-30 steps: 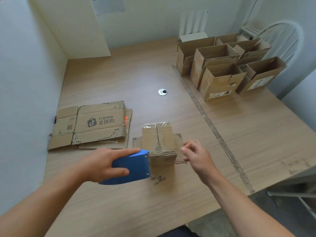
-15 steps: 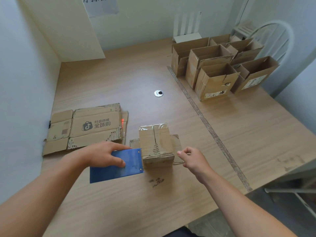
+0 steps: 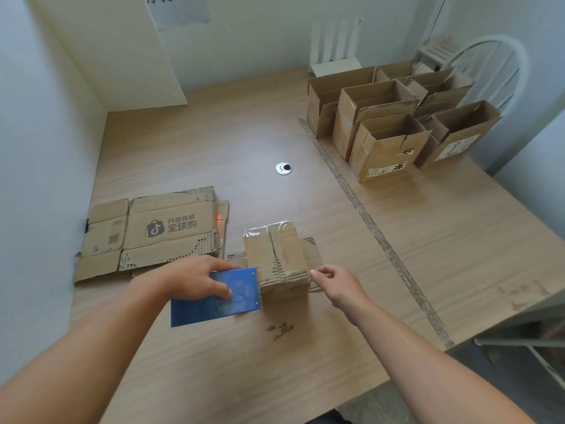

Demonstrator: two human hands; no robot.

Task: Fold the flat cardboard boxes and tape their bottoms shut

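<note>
Head — one upturned box (image 3: 275, 255), six upright boxes (image 3: 385, 152), one tape dispenser (image 3: 244, 296).

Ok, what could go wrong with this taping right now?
Cutting the tape could drag the box, since the right hand is only at its corner while the left hand holds the dispenser against its near edge. The tape on top looks wrinkled, so the seam may lift.
</note>
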